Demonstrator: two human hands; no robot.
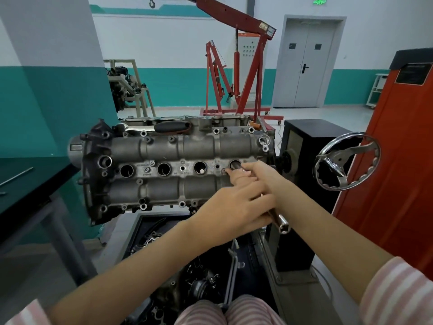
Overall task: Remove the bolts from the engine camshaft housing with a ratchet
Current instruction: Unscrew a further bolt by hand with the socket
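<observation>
Red engine hoist (248, 66) at back, grey double door (304, 64) right, chrome handwheel (346, 161), orange cabinet (398, 148), dark tabletop (28, 181) left.

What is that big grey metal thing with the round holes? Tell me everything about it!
It is the camshaft housing of an engine, made of dull grey cast metal, lying sideways on a stand. Two long rounded humps run along it, with four round holes in a row between them. Small bolt holes and bolts dot its edges. A ratchet with a black handle rests along its far side. The right hand touches it near the rightmost hole.
</observation>
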